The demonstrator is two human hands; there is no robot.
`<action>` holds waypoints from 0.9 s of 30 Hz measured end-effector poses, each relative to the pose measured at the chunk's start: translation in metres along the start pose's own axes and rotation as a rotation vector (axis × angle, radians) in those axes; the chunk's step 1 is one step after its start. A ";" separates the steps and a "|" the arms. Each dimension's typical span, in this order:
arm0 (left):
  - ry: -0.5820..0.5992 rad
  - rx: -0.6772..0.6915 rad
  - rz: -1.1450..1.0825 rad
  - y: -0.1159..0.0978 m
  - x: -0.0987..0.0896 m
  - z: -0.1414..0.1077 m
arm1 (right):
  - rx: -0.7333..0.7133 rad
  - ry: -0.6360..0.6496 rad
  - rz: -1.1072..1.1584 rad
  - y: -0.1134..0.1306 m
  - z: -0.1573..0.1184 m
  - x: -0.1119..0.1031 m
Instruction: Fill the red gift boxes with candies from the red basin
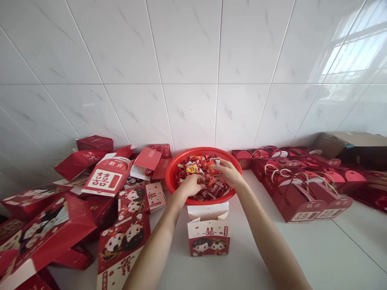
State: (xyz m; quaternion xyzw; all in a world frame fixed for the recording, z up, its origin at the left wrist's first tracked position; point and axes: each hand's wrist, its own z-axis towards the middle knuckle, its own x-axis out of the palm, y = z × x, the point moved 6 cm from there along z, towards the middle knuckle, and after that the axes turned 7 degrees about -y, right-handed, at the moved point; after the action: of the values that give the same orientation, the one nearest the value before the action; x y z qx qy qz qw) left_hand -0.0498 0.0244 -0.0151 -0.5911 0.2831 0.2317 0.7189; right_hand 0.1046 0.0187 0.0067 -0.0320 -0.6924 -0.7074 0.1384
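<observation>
A red plastic basket (175,193) full of wrapped candies (208,192) stands against the tiled wall. Both of my hands are inside its rim. My left hand (191,185) is closed, its fingers bent down into the candies close to a yellow wrapper (192,168); what they grip is hidden. At the right side of the pile, my right hand (229,173) pinches a white-and-red wrapped candy (215,161) between thumb and fingers. Just in front of the basket, between my forearms, an open-topped red and cream gift box (209,239) stands upright.
Many red gift boxes (105,177) lie heaped at the left, some on their sides. Closed boxes with rope handles (298,197) stand in rows at the right. Behind them is an open cardboard carton (350,139). Another person's hand (377,180) shows at the right edge.
</observation>
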 end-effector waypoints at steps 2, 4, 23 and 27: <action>0.147 -0.045 0.166 0.003 0.010 -0.001 | 0.008 -0.047 0.053 -0.002 0.003 -0.005; 0.201 -0.056 0.220 0.003 0.014 -0.002 | 0.021 -0.087 0.090 -0.004 0.005 -0.009; -0.328 0.032 -0.588 -0.004 -0.025 0.000 | 0.110 0.011 0.232 -0.009 0.001 0.001; -0.294 0.047 -0.607 -0.006 -0.024 -0.001 | 0.101 0.028 0.228 -0.007 -0.001 0.004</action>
State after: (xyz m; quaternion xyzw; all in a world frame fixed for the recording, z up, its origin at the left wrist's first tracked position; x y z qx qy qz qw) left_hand -0.0634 0.0219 0.0056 -0.5918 -0.0071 0.0833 0.8018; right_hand 0.0995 0.0169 0.0007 -0.0934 -0.7171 -0.6516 0.2291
